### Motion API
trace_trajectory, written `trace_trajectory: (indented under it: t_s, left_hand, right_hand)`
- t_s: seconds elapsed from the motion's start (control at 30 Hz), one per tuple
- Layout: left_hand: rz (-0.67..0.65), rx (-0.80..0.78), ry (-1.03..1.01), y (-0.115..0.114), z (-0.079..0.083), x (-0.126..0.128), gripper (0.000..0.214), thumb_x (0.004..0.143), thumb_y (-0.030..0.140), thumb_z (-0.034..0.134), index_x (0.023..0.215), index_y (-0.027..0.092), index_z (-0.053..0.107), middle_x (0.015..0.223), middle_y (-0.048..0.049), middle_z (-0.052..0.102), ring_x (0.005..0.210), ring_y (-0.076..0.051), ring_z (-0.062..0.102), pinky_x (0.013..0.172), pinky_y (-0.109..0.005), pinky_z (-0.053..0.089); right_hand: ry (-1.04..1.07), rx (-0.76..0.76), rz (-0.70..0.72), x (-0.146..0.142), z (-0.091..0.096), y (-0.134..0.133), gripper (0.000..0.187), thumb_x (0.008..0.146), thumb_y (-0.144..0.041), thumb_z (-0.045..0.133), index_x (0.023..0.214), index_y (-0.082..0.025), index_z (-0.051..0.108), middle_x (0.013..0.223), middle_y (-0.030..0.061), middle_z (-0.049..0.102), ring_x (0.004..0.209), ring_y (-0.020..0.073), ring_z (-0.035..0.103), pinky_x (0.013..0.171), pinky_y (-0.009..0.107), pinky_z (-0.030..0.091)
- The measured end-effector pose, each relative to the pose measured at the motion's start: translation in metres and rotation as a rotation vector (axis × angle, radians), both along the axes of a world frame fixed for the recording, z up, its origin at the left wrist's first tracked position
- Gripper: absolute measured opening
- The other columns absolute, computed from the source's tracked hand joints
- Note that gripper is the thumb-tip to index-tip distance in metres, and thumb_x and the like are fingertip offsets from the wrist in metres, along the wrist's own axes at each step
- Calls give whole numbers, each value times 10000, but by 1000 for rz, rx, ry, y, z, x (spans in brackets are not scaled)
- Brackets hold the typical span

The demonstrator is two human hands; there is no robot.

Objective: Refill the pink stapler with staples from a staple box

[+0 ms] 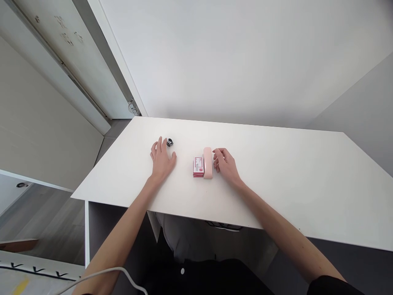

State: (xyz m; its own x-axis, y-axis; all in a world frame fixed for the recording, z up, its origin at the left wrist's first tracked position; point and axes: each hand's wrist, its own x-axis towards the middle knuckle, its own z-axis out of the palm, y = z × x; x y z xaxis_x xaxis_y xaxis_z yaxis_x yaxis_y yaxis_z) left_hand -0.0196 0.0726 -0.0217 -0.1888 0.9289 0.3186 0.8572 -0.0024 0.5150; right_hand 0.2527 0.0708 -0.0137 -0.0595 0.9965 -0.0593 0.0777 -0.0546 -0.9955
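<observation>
My left hand rests on the white desktop with its fingers spread and nothing in it. Close to its index fingertip lies a small black object with metal parts, which looks like a staple remover. A smooth pink stapler lies lengthwise away from me, at the middle of the desk. Against its left side is a short stack of white and red staple boxes. My right hand is just right of the stapler, its fingers loosely curled and apart, holding nothing.
The white desk backs onto a pale wall. An open shelf space is below its front left. A white cable crosses over my left forearm. Left of the desk stands a door panel.
</observation>
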Motion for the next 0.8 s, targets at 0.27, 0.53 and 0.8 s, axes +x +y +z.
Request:
trace_trajectory:
  t_s: [0.27, 0.53, 0.8]
  left_hand:
    - [-92, -70, 164, 7, -1, 3, 675, 946, 110, 383, 1618, 167, 401, 1715, -107, 412, 1626, -400, 207, 1288, -640, 229]
    - [-424, -118, 114, 1, 0, 17, 723, 915, 36, 347, 1606, 228, 436, 1480, -56, 657, 1605, -258, 319, 1303, -516, 306]
    - [-584, -132, 51, 0, 8, 30, 774, 838, -14, 364, 1558, 239, 491, 1578, -22, 583, 1551, -230, 399, 1295, -475, 347]
  right_hand:
    - [0, 17, 20, 0, -5, 3, 391, 982, -644, 550, 1036, -263, 618, 940, -5, 626, 606, 114, 561, 519, 272, 454]
    - [-18, 16, 21, 0, -4, 4, 399, 988, -648, 537, 1035, -259, 611, 938, -3, 639, 591, 114, 561, 513, 276, 454]
    - [-31, 17, 16, 0, -4, 5, 390, 1001, -631, 519, 1031, -251, 601, 928, -9, 642, 573, 107, 559, 511, 269, 454]
